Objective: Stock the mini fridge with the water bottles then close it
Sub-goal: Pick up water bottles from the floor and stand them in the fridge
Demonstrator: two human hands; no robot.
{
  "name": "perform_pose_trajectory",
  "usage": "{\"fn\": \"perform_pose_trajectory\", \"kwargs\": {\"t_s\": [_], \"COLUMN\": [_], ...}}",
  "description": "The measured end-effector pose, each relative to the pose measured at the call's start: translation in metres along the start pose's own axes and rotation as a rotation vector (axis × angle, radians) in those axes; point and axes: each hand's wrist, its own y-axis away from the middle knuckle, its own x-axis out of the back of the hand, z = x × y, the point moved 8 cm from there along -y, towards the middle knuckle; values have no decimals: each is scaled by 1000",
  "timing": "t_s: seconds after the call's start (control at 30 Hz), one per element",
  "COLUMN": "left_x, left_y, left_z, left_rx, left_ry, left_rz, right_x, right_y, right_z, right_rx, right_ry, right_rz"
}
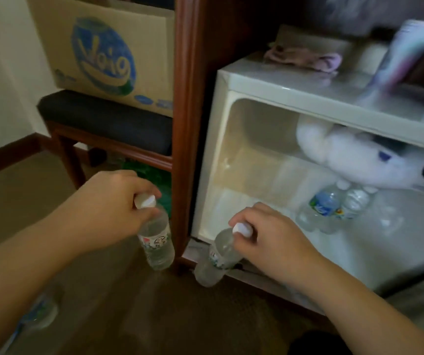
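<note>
The left hand [115, 201] is curled closed around the neck of a clear plastic water bottle with a white cap [156, 242], fingers wrapped just under the cap. That bottle hangs nearly upright, cap up and base down, its long axis tilted slightly so the base points down and a little to the right, over the brown carpeted floor [118, 298] just left of the dark red-brown wooden cabinet frame [182, 124]. The right hand [270, 234] is likewise curled closed around the neck of a second clear plastic water bottle with a white cap [218, 254], with the cap showing between thumb and fingers. This second bottle leans more: its cap points up and right, its base down and left, and it lies in front of the lower front edge of the open white mini fridge [231, 139] that sits inside the cabinet. Inside the fridge, toward the back right, stand several clear water bottles with blue and green labels [326, 203], upright with caps up, under a white plush toy [354, 155]. A pink cloth [308, 60] lies on top of the fridge. To the left, a cardboard box with a blue logo [108, 52] sits on a dark-cushioned wooden stool [103, 124]. Another blurred bottle [39, 311] lies on the floor at lower left.
</note>
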Motion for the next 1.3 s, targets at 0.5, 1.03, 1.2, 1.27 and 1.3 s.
{"fn": "perform_pose_trajectory", "kwargs": {"t_s": [0.5, 1.03, 1.2, 1.27, 1.3], "left_x": [-55, -94, -96, -96, -97], "left_y": [-79, -123, -129, -131, -132], "left_z": [122, 136, 143, 145, 145], "left_rx": [-166, -191, -205, -200, -196], "left_ry": [214, 307, 290, 298, 301], "left_rz": [111, 190, 213, 224, 228], "right_x": [65, 37, 22, 18, 16], "right_y": [-46, -80, -91, -92, -91], "right_z": [144, 214, 234, 233, 232], "right_rx": [-138, -298, -417, -395, -378], "right_ry": [422, 427, 62, 28, 32], "right_rz": [692, 537, 548, 584, 594]}}
